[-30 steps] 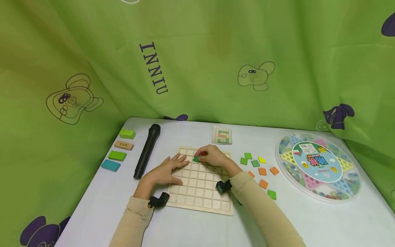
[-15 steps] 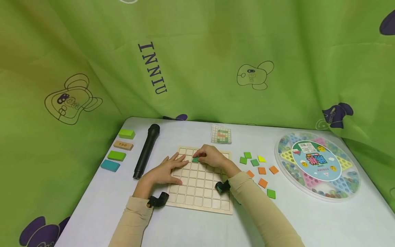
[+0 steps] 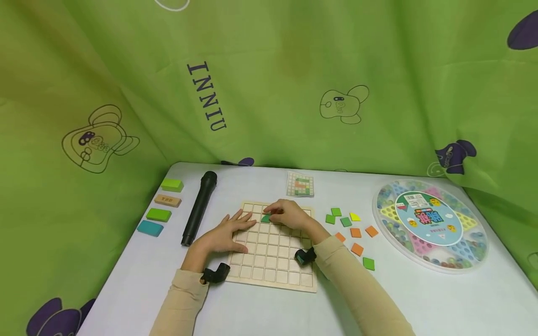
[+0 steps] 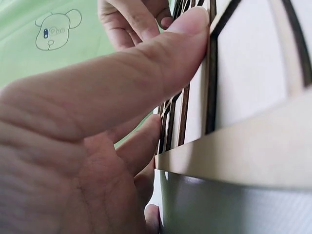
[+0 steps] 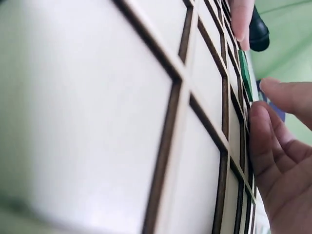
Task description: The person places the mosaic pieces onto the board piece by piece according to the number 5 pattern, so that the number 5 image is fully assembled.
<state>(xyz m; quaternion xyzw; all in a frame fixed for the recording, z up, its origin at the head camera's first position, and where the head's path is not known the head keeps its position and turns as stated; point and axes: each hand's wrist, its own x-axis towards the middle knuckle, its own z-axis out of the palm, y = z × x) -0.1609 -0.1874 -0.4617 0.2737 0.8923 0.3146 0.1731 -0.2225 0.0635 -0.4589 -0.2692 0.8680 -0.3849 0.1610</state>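
Note:
A wooden grid board (image 3: 273, 261) lies at the middle of the table. My left hand (image 3: 224, 232) rests flat on the board's left side with its fingers spread; in the left wrist view its thumb (image 4: 146, 63) presses on the grid board (image 4: 253, 63). My right hand (image 3: 289, 213) is curled over the board's far rows and pinches a dark green square tile (image 3: 265, 218) low over a cell. In the right wrist view the green tile (image 5: 245, 78) shows edge-on just beyond my right fingers (image 5: 280, 146).
Loose green, orange and yellow tiles (image 3: 350, 229) lie right of the board. A pattern card (image 3: 300, 184) sits behind it. A black microphone (image 3: 199, 207) and coloured blocks (image 3: 159, 215) are on the left. A round marble game tray (image 3: 430, 224) is far right. Green cloth surrounds the table.
My right hand has edged the green tile slightly left and down toward the board. The left hand has stayed flat on the board.

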